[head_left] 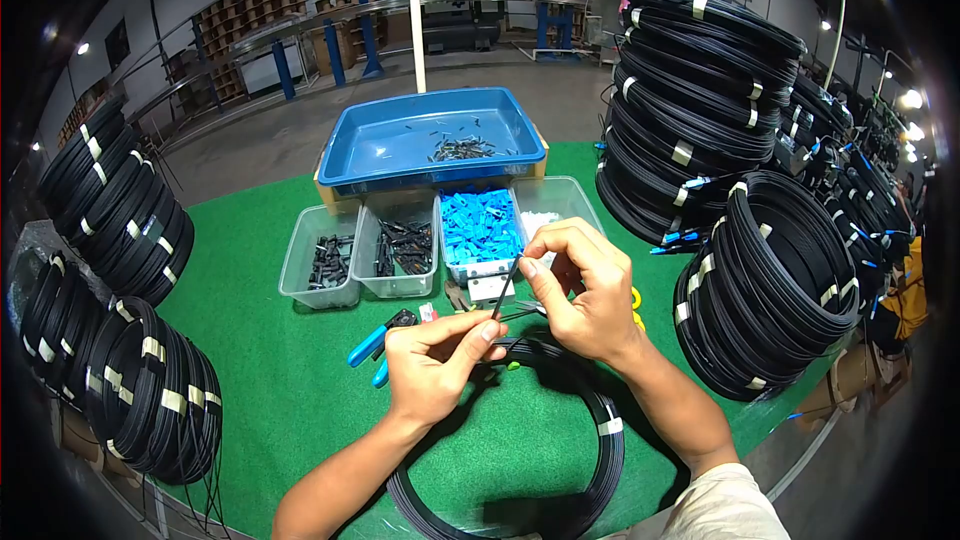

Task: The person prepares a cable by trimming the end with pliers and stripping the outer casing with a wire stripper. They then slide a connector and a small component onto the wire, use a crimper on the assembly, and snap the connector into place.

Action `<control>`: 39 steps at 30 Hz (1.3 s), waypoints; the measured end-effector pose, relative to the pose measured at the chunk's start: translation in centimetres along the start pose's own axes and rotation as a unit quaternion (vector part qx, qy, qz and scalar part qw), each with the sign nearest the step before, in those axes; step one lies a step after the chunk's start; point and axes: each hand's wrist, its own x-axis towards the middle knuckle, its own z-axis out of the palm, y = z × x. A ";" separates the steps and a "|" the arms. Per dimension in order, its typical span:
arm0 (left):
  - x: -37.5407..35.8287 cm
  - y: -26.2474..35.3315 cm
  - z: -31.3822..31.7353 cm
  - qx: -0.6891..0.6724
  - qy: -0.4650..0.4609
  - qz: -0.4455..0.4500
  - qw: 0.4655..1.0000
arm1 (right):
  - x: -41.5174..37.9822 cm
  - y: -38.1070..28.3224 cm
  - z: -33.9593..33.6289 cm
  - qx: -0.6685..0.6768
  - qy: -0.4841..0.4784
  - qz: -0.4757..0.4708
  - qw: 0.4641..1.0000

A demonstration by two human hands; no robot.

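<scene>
A thin black cable (507, 287) runs upright between my two hands. My left hand (436, 359) pinches its lower part between thumb and fingertips. At its top end, my right hand (588, 290) closes thumb and forefinger on the tip; any small part there is hidden. Beneath my hands a coil of black cable (612, 460) with white tape lies on the green mat (290, 380). Just left of my left hand are blue-handled strippers (372, 342). A small white block (490, 289) sits behind the cable, and yellow scissor handles (638, 312) show beside my right hand.
Clear bins hold black parts (330, 262), more black parts (404, 246), blue connectors (480, 226) and white pieces (541, 224). Behind them stands a blue tray (380, 145) with small dark pieces. Tall cable coils stand at left (160, 390) and right (690, 100).
</scene>
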 end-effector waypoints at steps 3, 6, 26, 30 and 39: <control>0.0 0.0 -0.2 -0.022 -0.028 -0.010 0.999 | 0.2 -0.3 -0.3 -0.002 -0.005 -0.040 0.999; 0.1 -0.1 -0.2 0.050 -0.034 -0.028 0.998 | 0.3 -0.7 -0.8 0.025 -0.035 -0.035 0.998; 1.4 1.6 -1.3 0.196 -0.096 -0.005 0.976 | -0.7 0.4 -0.1 0.175 -0.070 0.145 0.971; 1.9 0.5 -1.3 0.189 -0.111 0.091 0.972 | -0.7 0.0 0.1 0.199 -0.078 0.163 0.963; 1.8 1.8 -1.2 0.250 -0.110 0.085 0.958 | -0.4 0.2 0.4 0.113 -0.013 0.055 0.992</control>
